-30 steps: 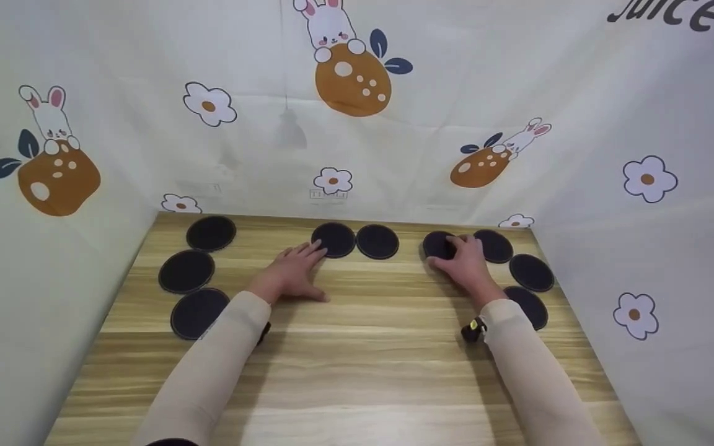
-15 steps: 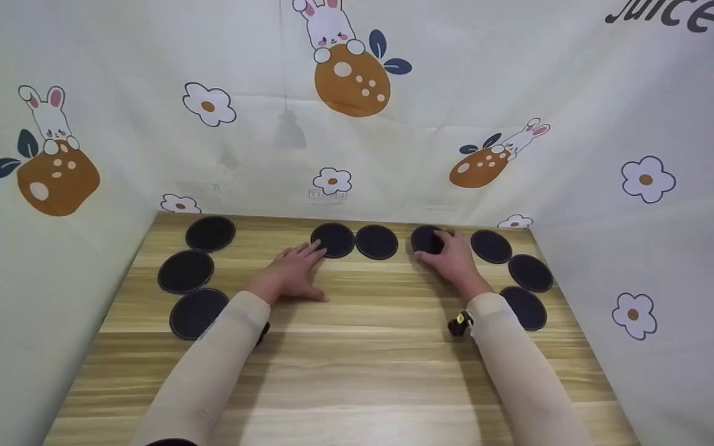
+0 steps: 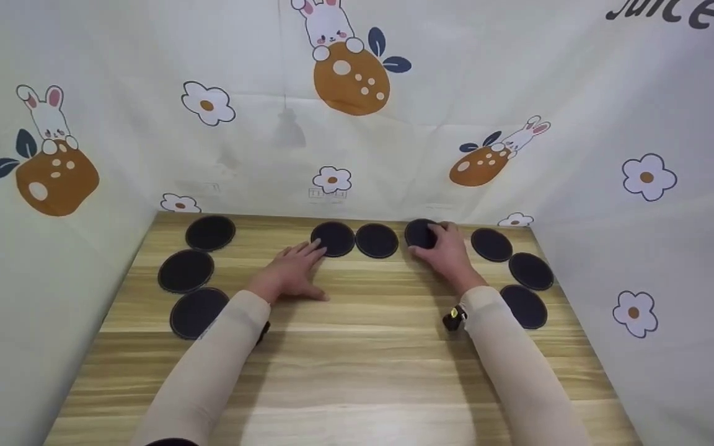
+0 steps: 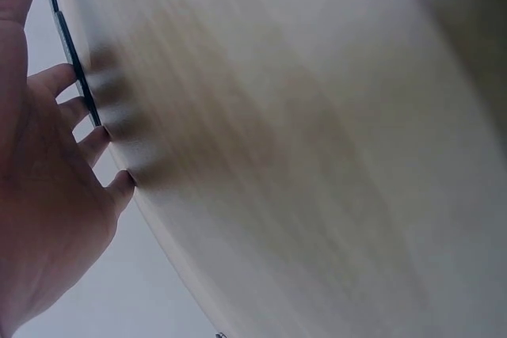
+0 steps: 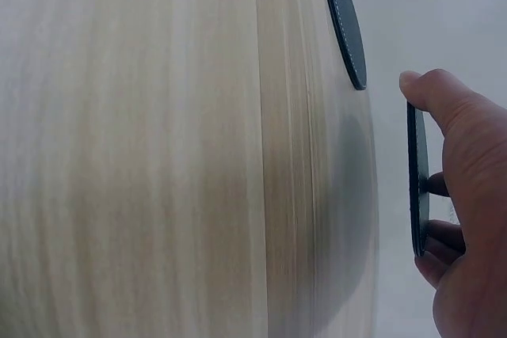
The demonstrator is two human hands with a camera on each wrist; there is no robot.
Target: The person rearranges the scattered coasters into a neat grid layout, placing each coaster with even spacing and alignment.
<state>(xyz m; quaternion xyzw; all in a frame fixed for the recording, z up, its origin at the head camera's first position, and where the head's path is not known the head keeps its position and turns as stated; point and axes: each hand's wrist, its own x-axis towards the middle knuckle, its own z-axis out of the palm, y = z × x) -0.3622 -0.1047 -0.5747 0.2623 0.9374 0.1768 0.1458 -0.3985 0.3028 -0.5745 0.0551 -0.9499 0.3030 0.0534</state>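
Note:
Between the thumb and fingers of my right hand (image 3: 450, 255) is a black round coaster (image 3: 419, 234), pinched by its edges. In the right wrist view that coaster (image 5: 417, 180) is raised off the wooden surface, with a shadow beneath it. My left hand (image 3: 290, 271) is spread, its fingertips touching the near edge of another black coaster (image 3: 333, 239). The left wrist view shows the left hand's (image 4: 59, 172) fingers extended onto the coaster and the wood. A third coaster (image 3: 377, 241) lies flat between the two hands, touching the left one.
On the left of the wooden table (image 3: 344, 371), three coasters (image 3: 186, 271) form a curved column. Three more (image 3: 531, 271) curve along the right side. A printed cloth (image 3: 245, 155) stands around the back and both sides of the table.
My right hand has carried its coaster leftward and slightly back, away from the right-hand coasters and nearer the middle pair. The left hand has stayed in place.

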